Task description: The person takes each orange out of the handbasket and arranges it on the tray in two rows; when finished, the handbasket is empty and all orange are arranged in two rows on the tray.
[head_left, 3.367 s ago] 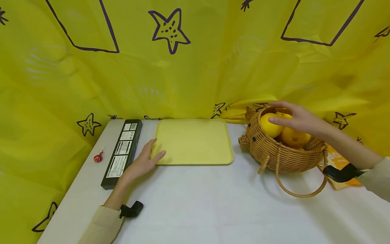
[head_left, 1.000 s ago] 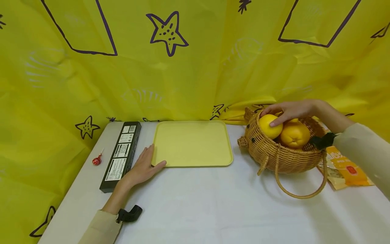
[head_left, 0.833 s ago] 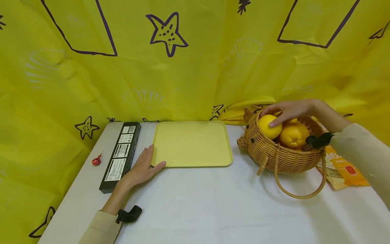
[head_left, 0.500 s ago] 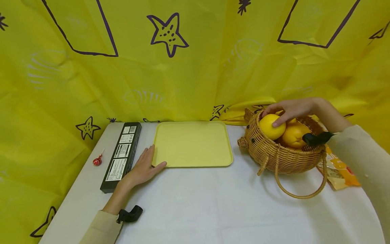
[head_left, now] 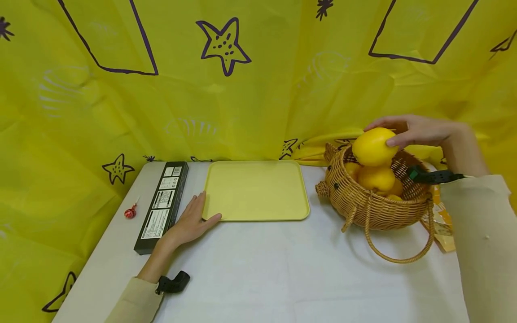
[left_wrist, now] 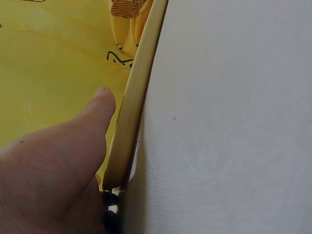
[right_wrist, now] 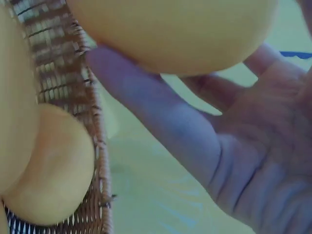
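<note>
Yellow fruit (head_left: 372,147), smooth and rounded, sits pinched in the person's right hand (head_left: 422,130) above a wicker basket (head_left: 383,214) (pig-snouted, I notice) holding other fruit (head_left: 376,179); the left hand (head_left: 190,223), fingers straight, touches the near-left corner of a yellow tray (head_left: 258,190) on the table (head_left: 282,269)

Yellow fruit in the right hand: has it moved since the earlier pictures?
Yes, the yellow fruit has risen and shifted right against the basket.
</note>
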A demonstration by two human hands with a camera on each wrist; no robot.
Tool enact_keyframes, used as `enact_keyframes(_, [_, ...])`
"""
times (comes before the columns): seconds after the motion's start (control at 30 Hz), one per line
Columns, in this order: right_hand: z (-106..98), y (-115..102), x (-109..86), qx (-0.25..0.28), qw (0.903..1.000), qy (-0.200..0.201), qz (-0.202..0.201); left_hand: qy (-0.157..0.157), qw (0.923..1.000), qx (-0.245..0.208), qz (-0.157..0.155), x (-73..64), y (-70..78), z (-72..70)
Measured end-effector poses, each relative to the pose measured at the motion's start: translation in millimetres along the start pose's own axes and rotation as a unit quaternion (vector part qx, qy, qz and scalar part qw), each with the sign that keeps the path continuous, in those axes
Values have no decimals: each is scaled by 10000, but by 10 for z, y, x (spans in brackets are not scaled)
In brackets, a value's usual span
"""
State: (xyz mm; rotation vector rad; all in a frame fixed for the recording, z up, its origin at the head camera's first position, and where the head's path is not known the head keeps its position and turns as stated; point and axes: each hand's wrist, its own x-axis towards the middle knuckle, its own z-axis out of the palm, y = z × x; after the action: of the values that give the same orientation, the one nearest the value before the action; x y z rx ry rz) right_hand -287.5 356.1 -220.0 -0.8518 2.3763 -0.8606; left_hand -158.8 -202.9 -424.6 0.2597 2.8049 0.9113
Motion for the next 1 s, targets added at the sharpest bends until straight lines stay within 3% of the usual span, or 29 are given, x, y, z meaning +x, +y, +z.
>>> enact_keyframes(0.2, [27,-62,62,986,9920,-74,-783,70,9999,80,31,-21,-14,-10])
enact_keyframes(0.4, [198,-292,240,2008,9619,-306,-1830,129,9998,128,22,-70,-17,-28])
enact_keyframes(0.67, [542,-783,428,2153,9522,-108,-2163,117,9997,172,102,-61,31,-29])
enact_keyframes(0.83, [760,-969,549,2413,9441,-108,-2242,75,9998,193,44,-46,38,-32])
enact_keyframes(1.0, [1001,-1098,648,2524,9484,309,-1894,16,9999,155,-23,-29,13,-7])
